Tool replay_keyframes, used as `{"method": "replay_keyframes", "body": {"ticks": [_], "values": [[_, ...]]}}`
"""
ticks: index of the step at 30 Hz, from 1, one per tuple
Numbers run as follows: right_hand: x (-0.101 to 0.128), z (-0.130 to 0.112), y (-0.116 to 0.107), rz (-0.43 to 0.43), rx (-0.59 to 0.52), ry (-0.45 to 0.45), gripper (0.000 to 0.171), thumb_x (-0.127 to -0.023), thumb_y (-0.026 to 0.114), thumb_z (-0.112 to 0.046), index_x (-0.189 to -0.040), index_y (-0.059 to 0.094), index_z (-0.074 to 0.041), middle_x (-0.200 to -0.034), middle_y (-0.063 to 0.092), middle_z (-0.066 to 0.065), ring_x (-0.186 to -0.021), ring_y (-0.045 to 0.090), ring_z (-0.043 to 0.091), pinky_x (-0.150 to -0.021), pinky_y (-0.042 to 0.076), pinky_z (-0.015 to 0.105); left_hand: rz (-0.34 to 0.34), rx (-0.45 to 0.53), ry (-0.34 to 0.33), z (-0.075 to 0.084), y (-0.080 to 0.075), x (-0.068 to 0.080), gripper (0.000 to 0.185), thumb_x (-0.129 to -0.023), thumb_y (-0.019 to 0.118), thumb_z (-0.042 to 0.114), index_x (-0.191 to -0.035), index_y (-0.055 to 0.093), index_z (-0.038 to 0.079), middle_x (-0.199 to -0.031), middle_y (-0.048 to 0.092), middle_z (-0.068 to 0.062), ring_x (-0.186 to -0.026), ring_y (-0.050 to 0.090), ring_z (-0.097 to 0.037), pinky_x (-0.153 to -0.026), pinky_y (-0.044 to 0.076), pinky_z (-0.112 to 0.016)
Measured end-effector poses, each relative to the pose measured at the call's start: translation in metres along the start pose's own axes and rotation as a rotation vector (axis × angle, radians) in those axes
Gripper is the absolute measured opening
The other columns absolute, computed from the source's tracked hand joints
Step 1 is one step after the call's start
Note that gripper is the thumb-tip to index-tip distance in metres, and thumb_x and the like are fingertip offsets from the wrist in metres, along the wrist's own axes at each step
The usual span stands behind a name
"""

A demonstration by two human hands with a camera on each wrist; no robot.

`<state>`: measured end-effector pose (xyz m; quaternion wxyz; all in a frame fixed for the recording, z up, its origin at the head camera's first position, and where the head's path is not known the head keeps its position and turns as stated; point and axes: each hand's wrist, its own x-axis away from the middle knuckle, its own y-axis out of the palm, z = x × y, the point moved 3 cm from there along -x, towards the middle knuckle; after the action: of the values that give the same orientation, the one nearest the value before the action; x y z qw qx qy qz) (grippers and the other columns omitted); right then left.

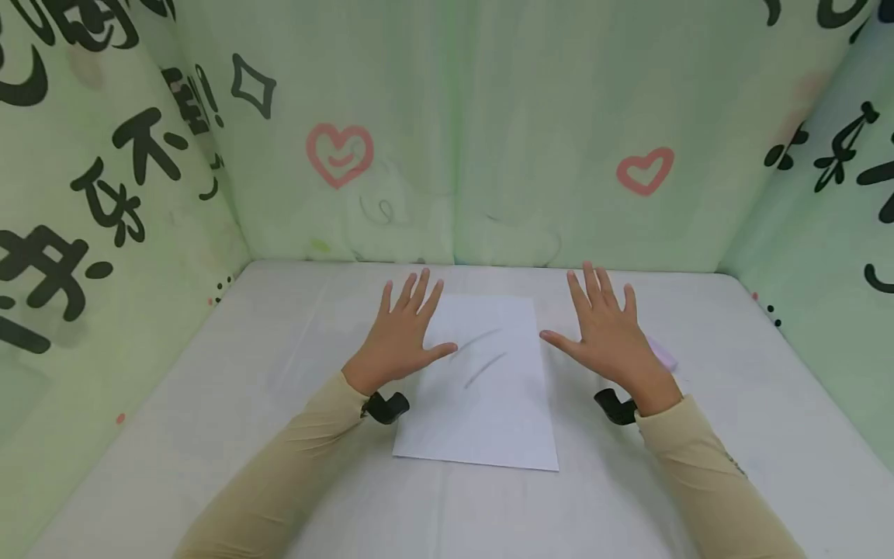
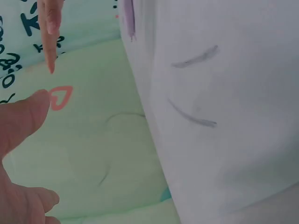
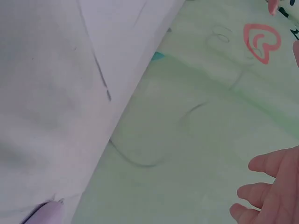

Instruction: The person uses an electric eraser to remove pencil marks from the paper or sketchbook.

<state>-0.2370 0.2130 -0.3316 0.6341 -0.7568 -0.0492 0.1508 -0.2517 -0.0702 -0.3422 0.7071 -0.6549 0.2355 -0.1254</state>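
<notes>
A sheet of white paper [image 1: 482, 423] lies on the white-covered table, with two short grey strokes [image 1: 485, 371] on it. My left hand [image 1: 398, 330] is raised at the paper's left side, fingers spread and thumb pointing toward the strokes. To the right of the sheet, my right hand [image 1: 608, 334] is held up the same way, its fingers spread. Both hands hold nothing. Partly hidden behind the right hand is a light purple object [image 1: 661, 353]; the left wrist view also shows a purple object [image 2: 129, 18], whose kind I cannot tell.
Pale green curtain walls [image 1: 517, 155] with dark lettering and red hearts [image 1: 340, 155] enclose the back and both sides of the table [image 1: 279, 435]. A black wrist device [image 1: 386, 407] sits on the left wrist, another [image 1: 616, 407] on the right. Beige sleeves cover both forearms.
</notes>
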Motion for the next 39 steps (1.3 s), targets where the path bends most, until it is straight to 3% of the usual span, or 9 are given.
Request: {"method": "replay_keyframes", "body": {"ticks": [8, 20, 24, 34, 39], "values": [[-0.001, 0.03, 0.003, -0.04, -0.03, 0.001, 0.096, -0.089, 0.05, -0.059, -0.15, 0.006, 0.001, -0.156, -0.003, 0.025, -0.145, -0.002, 0.042, -0.108, -0.001, 0.067, -0.13, 0.048, 0.133, -0.012, 0.014, 0.006, 0.088, -0.09, 0.052, 0.055, -0.151, 0.011, 0.006, -0.159, 0.001, -0.014, -0.148, 0.002, -0.03, -0.118, 0.0, -0.052], [-0.001, 0.075, 0.013, -0.153, -0.039, -0.01, 0.083, -0.092, 0.055, -0.043, -0.146, 0.018, 0.008, -0.152, 0.014, 0.032, -0.14, 0.011, 0.048, -0.107, 0.007, 0.067, -0.304, -0.036, 0.277, -0.025, 0.042, 0.01, 0.09, -0.089, 0.05, 0.059, -0.151, 0.015, 0.006, -0.159, 0.009, -0.012, -0.148, 0.008, -0.027, -0.12, 0.003, -0.046], [0.0, 0.088, 0.02, -0.204, -0.006, 0.007, 0.077, -0.092, 0.055, -0.04, -0.143, 0.026, 0.01, -0.148, 0.021, 0.035, -0.136, 0.017, 0.051, -0.105, 0.013, 0.068, -0.342, -0.044, 0.299, -0.025, 0.048, 0.012, 0.091, -0.088, 0.05, 0.062, -0.151, 0.016, 0.005, -0.159, 0.011, -0.013, -0.148, 0.01, -0.027, -0.12, 0.004, -0.046], [0.001, 0.116, 0.028, -0.229, 0.04, 0.061, 0.062, -0.09, 0.058, -0.025, -0.134, 0.037, 0.014, -0.133, 0.04, 0.039, -0.122, 0.039, 0.053, -0.093, 0.034, 0.067, -0.392, -0.059, 0.294, -0.026, 0.056, 0.013, 0.094, -0.085, 0.051, 0.065, -0.15, 0.019, 0.004, -0.158, 0.016, -0.013, -0.147, 0.013, -0.027, -0.12, 0.006, -0.046], [0.001, 0.127, 0.028, -0.25, 0.04, 0.092, 0.055, -0.09, 0.058, -0.023, -0.127, 0.045, 0.015, -0.123, 0.049, 0.037, -0.113, 0.047, 0.051, -0.089, 0.039, 0.064, -0.421, -0.078, 0.284, -0.028, 0.063, 0.012, 0.094, -0.085, 0.048, 0.067, -0.151, 0.018, 0.006, -0.158, 0.016, -0.011, -0.147, 0.013, -0.026, -0.12, 0.005, -0.045]]}}
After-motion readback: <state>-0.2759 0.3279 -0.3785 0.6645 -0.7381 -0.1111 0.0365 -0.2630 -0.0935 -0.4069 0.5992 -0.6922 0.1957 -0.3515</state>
